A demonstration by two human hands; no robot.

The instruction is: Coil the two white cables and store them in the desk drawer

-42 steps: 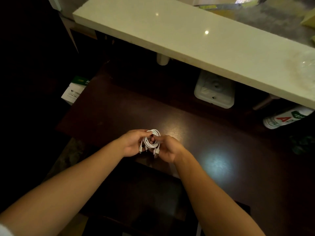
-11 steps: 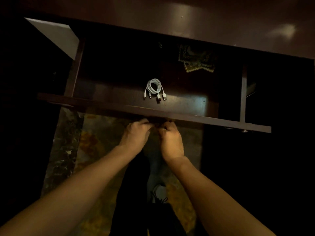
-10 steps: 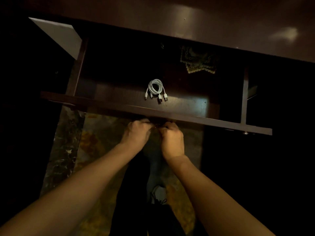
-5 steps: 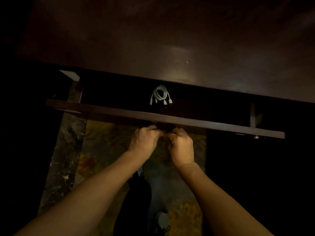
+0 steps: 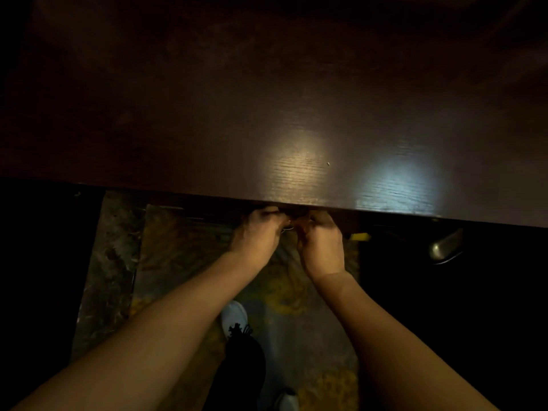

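Drawer now slid under glossy wood-grain desktop [image 5: 296, 129], cables hidden, left hand [image 5: 258, 238] and right hand [image 5: 321, 247] grip curled on metal ring pull [image 5: 287, 229]

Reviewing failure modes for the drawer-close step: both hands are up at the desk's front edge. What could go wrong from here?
1. Pinch: the left hand and right hand have their fingers tucked under the desk top edge, so a hard last push could catch them.
2. The cables are out of sight, so a loop caught in the drawer would go unnoticed.
3. Dim light makes it hard to confirm that the drawer is fully shut.
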